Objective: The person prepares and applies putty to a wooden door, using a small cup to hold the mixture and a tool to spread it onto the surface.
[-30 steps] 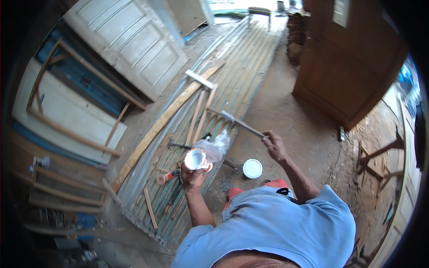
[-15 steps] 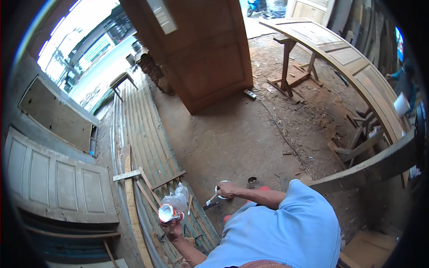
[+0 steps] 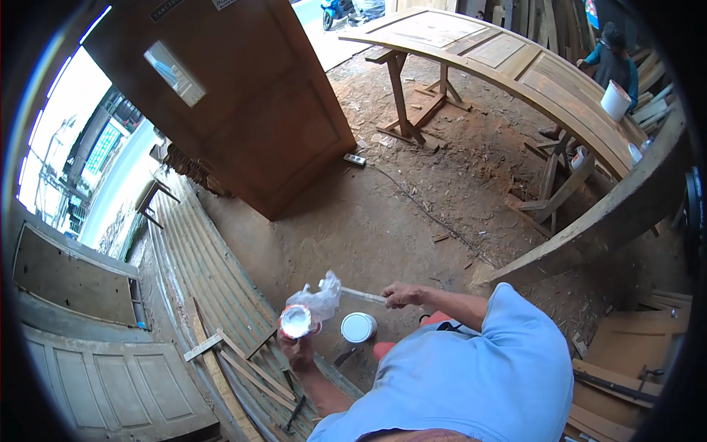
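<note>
My left hand (image 3: pixel 297 353) is wrapped around a small red-and-white can (image 3: pixel 297 323) of white paste, its mouth facing up. A crumpled clear plastic bag (image 3: pixel 318 300) lies against the can's far side. In my right hand (image 3: pixel 403 295) is a thin pale stick (image 3: pixel 362 295), pointing left; its far end meets the plastic, and I cannot tell whether it touches. Below it, a round white tub (image 3: pixel 359 327) stands on the ground between my hands. Beside the tub lies a dark flat tool (image 3: pixel 345 357).
Corrugated sheets (image 3: pixel 213 254) with loose wood strips (image 3: pixel 254 376) lie at left, beside a panelled door (image 3: pixel 121 379). A brown door (image 3: pixel 243 110) stands ahead. At right, another door (image 3: pixel 508 59) rests on trestles, near a person (image 3: pixel 617 66). A cable (image 3: pixel 434 214) crosses the ground.
My right hand has lifted from the tub and moved right and away from me, swinging the stick up towards the bag. The left hand still holds the can. The whole view has shifted.
</note>
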Demonstrator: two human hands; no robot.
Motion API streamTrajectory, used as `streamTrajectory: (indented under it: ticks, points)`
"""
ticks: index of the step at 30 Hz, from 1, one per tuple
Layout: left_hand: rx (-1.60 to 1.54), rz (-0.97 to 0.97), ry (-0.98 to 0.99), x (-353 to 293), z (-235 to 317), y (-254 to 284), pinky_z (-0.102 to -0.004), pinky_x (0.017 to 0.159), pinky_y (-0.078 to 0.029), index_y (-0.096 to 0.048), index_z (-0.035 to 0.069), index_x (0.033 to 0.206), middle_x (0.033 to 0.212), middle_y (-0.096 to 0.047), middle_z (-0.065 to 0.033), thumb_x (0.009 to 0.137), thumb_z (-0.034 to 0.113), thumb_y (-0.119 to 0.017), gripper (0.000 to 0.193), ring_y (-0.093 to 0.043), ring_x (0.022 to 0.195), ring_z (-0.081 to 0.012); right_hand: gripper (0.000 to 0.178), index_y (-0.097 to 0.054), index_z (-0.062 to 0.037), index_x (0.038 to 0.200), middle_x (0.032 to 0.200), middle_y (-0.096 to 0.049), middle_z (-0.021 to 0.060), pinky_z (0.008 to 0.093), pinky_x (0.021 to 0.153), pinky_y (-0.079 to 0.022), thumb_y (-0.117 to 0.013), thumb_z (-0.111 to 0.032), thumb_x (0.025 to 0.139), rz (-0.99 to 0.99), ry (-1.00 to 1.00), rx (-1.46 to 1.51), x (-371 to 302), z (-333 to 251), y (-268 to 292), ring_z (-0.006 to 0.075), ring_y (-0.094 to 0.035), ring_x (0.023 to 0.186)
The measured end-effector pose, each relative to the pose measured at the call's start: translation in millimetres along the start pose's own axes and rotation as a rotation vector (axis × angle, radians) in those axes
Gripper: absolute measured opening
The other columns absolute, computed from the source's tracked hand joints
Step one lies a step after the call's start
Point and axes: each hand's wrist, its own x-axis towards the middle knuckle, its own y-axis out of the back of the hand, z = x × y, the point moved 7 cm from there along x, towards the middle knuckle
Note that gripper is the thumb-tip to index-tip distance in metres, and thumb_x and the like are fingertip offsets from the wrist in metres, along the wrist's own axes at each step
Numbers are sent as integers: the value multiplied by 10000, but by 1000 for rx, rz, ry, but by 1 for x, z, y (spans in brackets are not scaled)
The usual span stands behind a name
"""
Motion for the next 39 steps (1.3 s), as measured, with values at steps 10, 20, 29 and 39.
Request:
streamTrajectory:
  ticks: [10, 20, 29, 39]
  points:
    - [-133, -398, 125, 60, -39, -150, -336, 1007, -536, -530, 24, 1344, 1276, -653, -70, 786, -15, -840, 640, -638, 1161, -173, 311, -663, 62, 1011, 923, -692, 287, 463, 794, -532, -583, -182, 835, 941, -126, -562, -141, 135, 110, 374, -697, 906]
    - [-102, -680, 368, -8, -79, -217, -327, 947, -562, -534, 18, 1329, 1234, -663, -76, 774, 107, -884, 661, -657, 1110, -179, 396, -718, 3, 1075, 912, -728, 223, 437, 786, -540, -613, -321, 873, 1469, -275, 27, -294, 260, -8, 326, -715, 896]
    - [-37, -1218, 518, -118, -106, -333, -341, 937, -567, -535, 27, 1321, 1209, -669, -55, 797, 32, -848, 611, -665, 1091, -170, 273, -730, -18, 1045, 997, -733, 254, 462, 767, -573, -533, -147, 908, 1789, -670, 597, -408, 444, -121, 374, -730, 951]
    - [-104, -1525, 654, -295, -158, -500, -349, 955, -567, -528, 13, 1337, 1264, -661, -85, 803, 41, -860, 630, -661, 1137, -201, 186, -747, -29, 981, 932, -748, 175, 419, 646, -569, -606, -125, 905, 1887, -998, 1365, -496, 653, -284, 299, -747, 811]
